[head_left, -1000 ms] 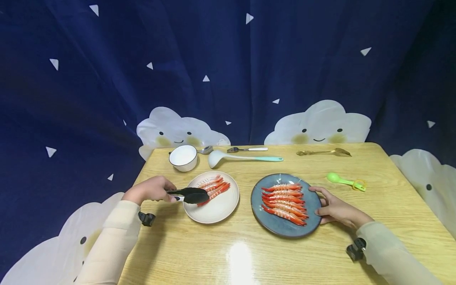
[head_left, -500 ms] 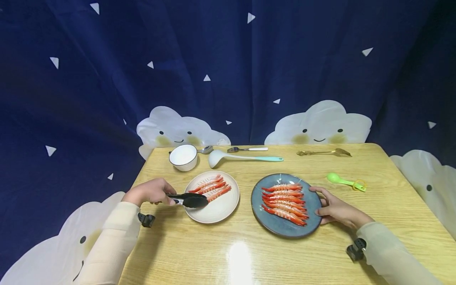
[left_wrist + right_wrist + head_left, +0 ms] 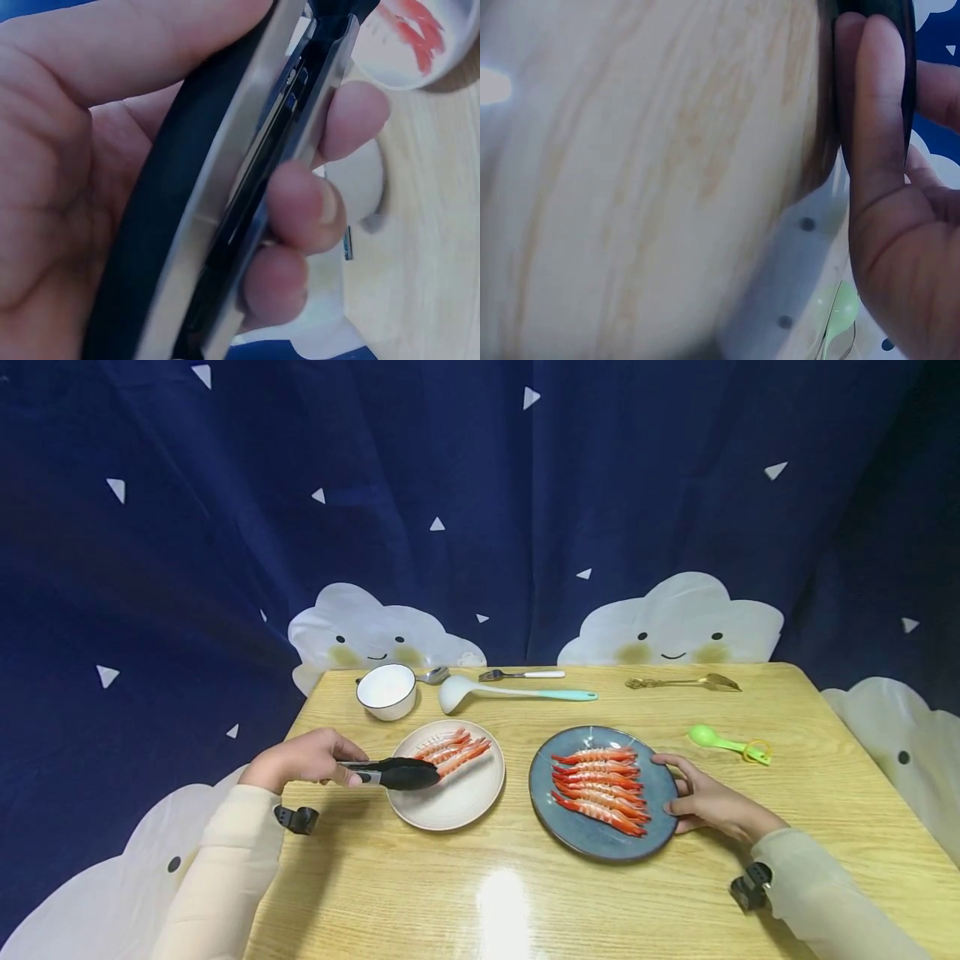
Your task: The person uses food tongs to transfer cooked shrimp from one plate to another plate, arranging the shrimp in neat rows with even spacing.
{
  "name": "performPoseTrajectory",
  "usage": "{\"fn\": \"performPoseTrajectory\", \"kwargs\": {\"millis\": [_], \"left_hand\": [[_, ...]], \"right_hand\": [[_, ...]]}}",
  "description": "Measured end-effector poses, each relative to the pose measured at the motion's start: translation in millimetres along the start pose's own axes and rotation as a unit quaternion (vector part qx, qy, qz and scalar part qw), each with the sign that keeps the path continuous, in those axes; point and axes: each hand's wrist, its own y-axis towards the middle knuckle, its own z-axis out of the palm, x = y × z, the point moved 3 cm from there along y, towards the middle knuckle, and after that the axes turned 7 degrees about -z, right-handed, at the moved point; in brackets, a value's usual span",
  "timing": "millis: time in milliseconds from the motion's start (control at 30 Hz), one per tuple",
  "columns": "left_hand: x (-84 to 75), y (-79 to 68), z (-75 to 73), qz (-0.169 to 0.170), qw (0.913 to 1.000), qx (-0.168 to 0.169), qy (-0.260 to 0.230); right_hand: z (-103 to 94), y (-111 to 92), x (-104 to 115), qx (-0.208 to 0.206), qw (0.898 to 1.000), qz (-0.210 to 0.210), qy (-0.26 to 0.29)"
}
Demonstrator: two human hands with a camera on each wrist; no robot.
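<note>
My left hand (image 3: 311, 758) grips a pair of tongs (image 3: 401, 773) with black tips and silver-edged arms; in the left wrist view the fingers wrap round the tongs' arms (image 3: 187, 187). Over the left part of a white plate (image 3: 450, 810), the black tips meet the near ends of a few striped red-and-white shrimp (image 3: 462, 757) and cover them there. My right hand (image 3: 708, 802) holds a blue-grey plate (image 3: 585, 843) by its right rim, thumb and fingers on either side of it. Several shrimp (image 3: 600, 789) lie on that plate in a neat row.
Behind the white plate stand a white bowl (image 3: 386, 689) and a spoon (image 3: 435, 676). A ladle (image 3: 510, 692) with a mint handle and a fork (image 3: 521, 675) lie near the back edge. Further right are a gold utensil (image 3: 682, 681) and a green spoon (image 3: 727, 742).
The left hand has drawn slightly left and turned a little with the tongs. The nearest shrimp on the white plate has shifted and now lies slightly further back. The right hand stays put.
</note>
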Motion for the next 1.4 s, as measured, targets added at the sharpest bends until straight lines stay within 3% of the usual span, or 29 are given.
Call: {"fn": "performPoseTrajectory", "kwargs": {"millis": [167, 433, 700, 1000, 1267, 1400], "left_hand": [[-23.8, 4.3, -2.5, 0.047, 0.9984, 0.008, 0.031], [-70.6, 22.3, 9.8, 0.103, 0.9894, 0.044, 0.093], [-119.9, 44.0, 19.0, 0.099, 0.9815, 0.08, 0.143], [-169.3, 75.4, 40.0, 0.135, 0.9568, 0.119, 0.228], [-192.8, 100.8, 56.7, 0.138, 0.9393, 0.145, 0.279], [-197.0, 111.5, 60.5, 0.128, 0.9374, 0.157, 0.283]], "right_hand": [[-1.7, -1, 1, -0.006, 1.0, 0.002, 0.002], [-1.7, 1, 3, -0.012, 1.0, 0.004, -0.008], [-1.1, 0, 2, -0.007, 1.0, -0.001, 0.0], [-0.1, 0, -1, -0.009, 1.0, 0.005, 0.001], [1.9, 0, -1, -0.006, 1.0, 0.002, 0.016], [2.4, -1, 1, -0.007, 1.0, 0.001, 0.017]]}}
